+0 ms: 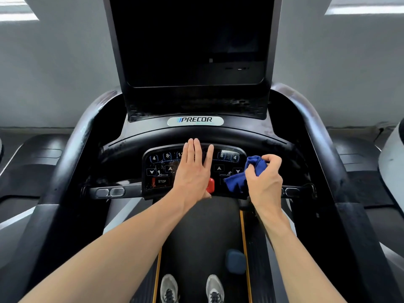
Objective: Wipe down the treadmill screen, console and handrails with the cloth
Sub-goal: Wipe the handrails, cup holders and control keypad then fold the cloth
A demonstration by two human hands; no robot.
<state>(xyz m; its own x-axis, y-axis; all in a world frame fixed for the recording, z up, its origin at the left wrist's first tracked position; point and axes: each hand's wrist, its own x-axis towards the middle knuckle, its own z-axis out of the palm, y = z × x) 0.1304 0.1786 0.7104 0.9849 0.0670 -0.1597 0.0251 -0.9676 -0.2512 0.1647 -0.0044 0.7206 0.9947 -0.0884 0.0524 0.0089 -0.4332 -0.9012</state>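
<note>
1. I read "PRECOR" on the silver badge (195, 120) below the dark screen (192, 40), which shows nothing.
2. On the console keypad (157, 169) I make out "4", "8" and part of a "12" on the left, "8" and "4" on the right, arrow keys, "INCLINE", "SPEED" and a "STOP" key (161, 181). White specks dot the keypad's left side.
3. My left grip (192, 171) lies flat with straight fingers across the middle of the keypad, covering the centre keys and part of the red button (211, 185).
4. My right grip (265, 178) pinches the blue cloth (242, 173), bunched up, over the keypad's right edge; I cannot tell whether the cloth touches the panel.
5. The curved handrails (317, 132) rise on both sides, smeared and dusty; the short crossbar carries oval metal sensors (110, 192).
6. Below, two grey shoes (169, 287) stand on the belt (196, 237), and a blurred blue-grey object (235, 261) sits near its right edge.
</note>
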